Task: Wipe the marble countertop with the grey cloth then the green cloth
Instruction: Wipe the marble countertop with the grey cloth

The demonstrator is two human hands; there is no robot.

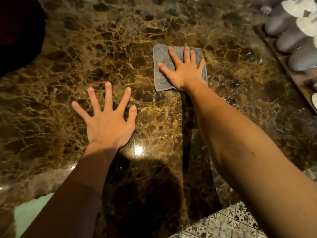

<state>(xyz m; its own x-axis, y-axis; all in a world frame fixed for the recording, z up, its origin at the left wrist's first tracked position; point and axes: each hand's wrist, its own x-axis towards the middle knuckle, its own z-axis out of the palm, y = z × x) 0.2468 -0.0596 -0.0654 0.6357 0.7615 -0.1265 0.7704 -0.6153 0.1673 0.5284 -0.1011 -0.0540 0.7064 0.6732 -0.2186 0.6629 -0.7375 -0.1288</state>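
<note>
A square grey cloth [161, 81] lies flat on the brown marble countertop [82, 48], right of centre. My right hand [183, 71] rests palm down on the cloth with fingers spread, covering its right half without gripping it. My left hand [108, 121] lies flat on the bare marble, nearer and to the left, fingers wide apart and holding nothing. A pale green patch [29, 213], possibly the green cloth, shows at the bottom left, partly hidden by my left forearm.
A dark round object [17, 31] fills the far left corner. Along the right edge a dark tray [274, 54] holds several pale rounded items [291, 40]. Patterned floor tiles [223, 224] show past the counter's near edge at the bottom right.
</note>
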